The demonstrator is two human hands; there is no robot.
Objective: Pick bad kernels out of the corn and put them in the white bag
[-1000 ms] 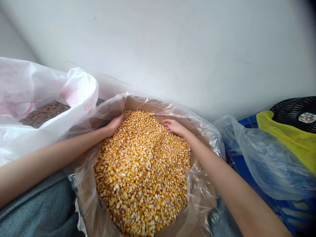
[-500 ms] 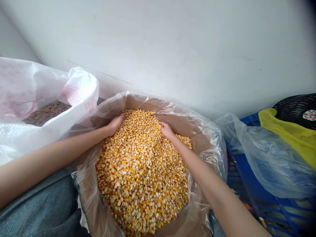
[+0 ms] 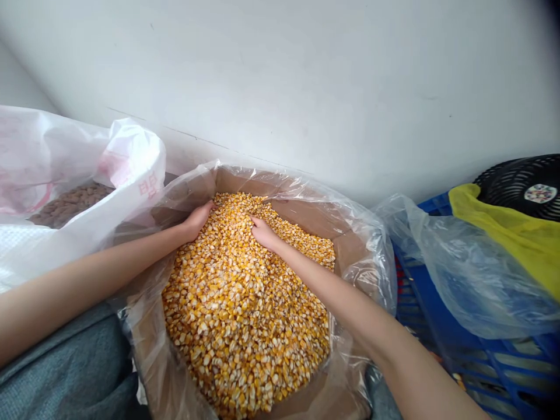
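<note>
Sliding inward since the earlier frame, the bare right hand (image 3: 263,232) nears the bare left hand (image 3: 198,221), both low, cupped and apart in golden-yellow dried corn kernels (image 3: 245,303) heaped inside a clear-plastic-lined cardboard box (image 3: 347,256), any grip on them untellable.

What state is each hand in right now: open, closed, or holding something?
Left hand: fingers buried in corn kernels; cannot tell if closed.
Right hand: fingers also buried; cannot tell.

Farther inward across the dried corn kernels (image 3: 245,309) than a moment ago, and much nearer the left hand (image 3: 196,221): the right hand (image 3: 265,233), sliding toward the middle of the pile.
</note>
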